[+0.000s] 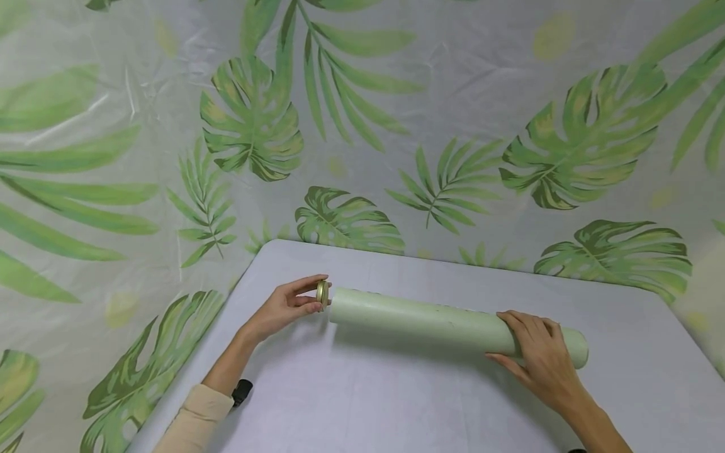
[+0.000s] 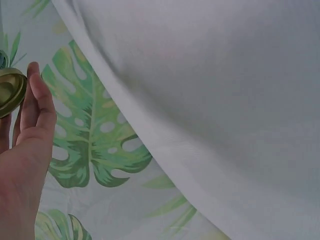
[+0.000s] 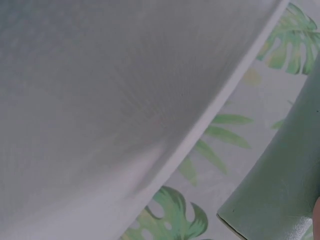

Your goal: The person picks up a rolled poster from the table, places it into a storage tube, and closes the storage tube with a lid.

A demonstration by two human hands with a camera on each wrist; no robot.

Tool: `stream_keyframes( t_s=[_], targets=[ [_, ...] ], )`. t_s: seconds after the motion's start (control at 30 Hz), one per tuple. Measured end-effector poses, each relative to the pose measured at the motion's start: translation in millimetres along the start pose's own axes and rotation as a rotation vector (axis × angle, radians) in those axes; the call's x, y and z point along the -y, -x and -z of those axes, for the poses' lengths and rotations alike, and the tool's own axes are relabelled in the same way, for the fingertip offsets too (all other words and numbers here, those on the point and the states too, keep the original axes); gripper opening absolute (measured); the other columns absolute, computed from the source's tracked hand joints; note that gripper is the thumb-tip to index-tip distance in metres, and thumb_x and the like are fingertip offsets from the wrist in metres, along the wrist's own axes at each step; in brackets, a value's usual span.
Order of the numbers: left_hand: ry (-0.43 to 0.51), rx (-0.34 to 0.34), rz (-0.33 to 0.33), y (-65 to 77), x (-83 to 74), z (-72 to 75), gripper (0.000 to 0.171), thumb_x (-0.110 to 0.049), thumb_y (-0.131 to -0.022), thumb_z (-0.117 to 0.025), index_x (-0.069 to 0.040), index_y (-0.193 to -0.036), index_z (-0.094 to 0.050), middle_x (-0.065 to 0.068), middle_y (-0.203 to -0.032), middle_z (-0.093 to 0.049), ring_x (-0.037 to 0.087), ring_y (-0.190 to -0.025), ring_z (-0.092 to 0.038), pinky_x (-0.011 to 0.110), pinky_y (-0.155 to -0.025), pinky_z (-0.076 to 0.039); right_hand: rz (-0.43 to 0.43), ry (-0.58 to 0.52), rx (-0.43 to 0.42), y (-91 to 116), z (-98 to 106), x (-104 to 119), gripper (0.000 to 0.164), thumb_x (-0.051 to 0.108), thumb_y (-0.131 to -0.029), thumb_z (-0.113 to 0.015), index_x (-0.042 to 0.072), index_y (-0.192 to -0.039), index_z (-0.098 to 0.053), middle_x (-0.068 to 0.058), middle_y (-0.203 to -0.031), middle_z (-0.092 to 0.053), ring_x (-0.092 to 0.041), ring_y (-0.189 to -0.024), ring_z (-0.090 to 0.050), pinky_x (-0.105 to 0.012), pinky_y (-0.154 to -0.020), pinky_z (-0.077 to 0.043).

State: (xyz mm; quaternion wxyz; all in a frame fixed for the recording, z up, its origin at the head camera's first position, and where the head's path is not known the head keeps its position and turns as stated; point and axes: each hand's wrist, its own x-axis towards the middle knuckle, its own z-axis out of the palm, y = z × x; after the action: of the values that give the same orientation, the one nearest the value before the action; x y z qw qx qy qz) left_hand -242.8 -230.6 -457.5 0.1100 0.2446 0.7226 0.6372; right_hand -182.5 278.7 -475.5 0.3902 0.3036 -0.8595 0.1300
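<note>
A long pale green tube point(image 1: 419, 318) is held above the white table, lying nearly level and slanting slightly down to the right in the head view. My right hand point(image 1: 538, 352) grips it near its right end, fingers over the top and thumb below. Between fingers and thumb, my left hand point(image 1: 277, 308) pinches a round gold metal lid point(image 1: 322, 296) on edge, right beside the tube's left end. The left wrist view shows the lid's shallow, rimmed face point(image 2: 11, 92). In the right wrist view, the green tube point(image 3: 277, 172) fills the lower right, with a sliver of finger point(image 3: 316, 220) on it.
The white table point(image 1: 408, 402) has rounded far corners. Behind and beside it hangs a pale sheet point(image 1: 453, 94) printed with green leaves. A black device point(image 1: 241, 392) sits at the left wrist.
</note>
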Motion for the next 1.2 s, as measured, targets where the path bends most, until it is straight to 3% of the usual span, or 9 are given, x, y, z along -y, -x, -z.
stream_keyframes(
  t_s=[0.33, 0.63, 1.2],
  targets=[
    [0.039, 0.051, 0.001, 0.9, -4.0, -8.2, 0.066, -0.006, -0.099, -0.069, -0.011, -0.159, -0.042, 0.024, -0.159, -0.042, 0.014, -0.123, -0.068, 0.030, -0.099, -0.058, -0.002, 0.001, -0.004, 0.6, -1.9, -0.5, 0.086, 0.075, -0.097, -0.046, -0.003, -0.126, -0.067, -0.019, -0.117, -0.069, -0.037, -0.103, -0.063, -0.056, -0.089, -0.041],
    [0.046, 0.073, -0.009, 2.2, -4.2, -12.6, 0.068, -0.005, -0.098, -0.069, -0.011, -0.160, -0.041, 0.022, -0.162, -0.040, 0.013, -0.122, -0.068, 0.028, -0.098, -0.058, -0.047, 0.016, 0.069, 2.5, -1.3, 0.0, 0.089, 0.079, -0.095, -0.043, -0.002, -0.128, -0.066, -0.020, -0.121, -0.068, -0.038, -0.109, -0.062, -0.057, -0.094, -0.041],
    [0.001, 0.077, -0.008, 5.5, -6.8, -12.3, 0.066, -0.007, -0.098, -0.071, -0.012, -0.158, -0.045, 0.016, -0.164, -0.041, 0.012, -0.121, -0.069, 0.028, -0.096, -0.059, -0.033, -0.020, 0.088, -4.1, -0.3, 0.8, 0.089, 0.077, -0.096, -0.046, -0.003, -0.129, -0.065, -0.020, -0.122, -0.067, -0.037, -0.112, -0.061, -0.057, -0.095, -0.040]
  ],
)
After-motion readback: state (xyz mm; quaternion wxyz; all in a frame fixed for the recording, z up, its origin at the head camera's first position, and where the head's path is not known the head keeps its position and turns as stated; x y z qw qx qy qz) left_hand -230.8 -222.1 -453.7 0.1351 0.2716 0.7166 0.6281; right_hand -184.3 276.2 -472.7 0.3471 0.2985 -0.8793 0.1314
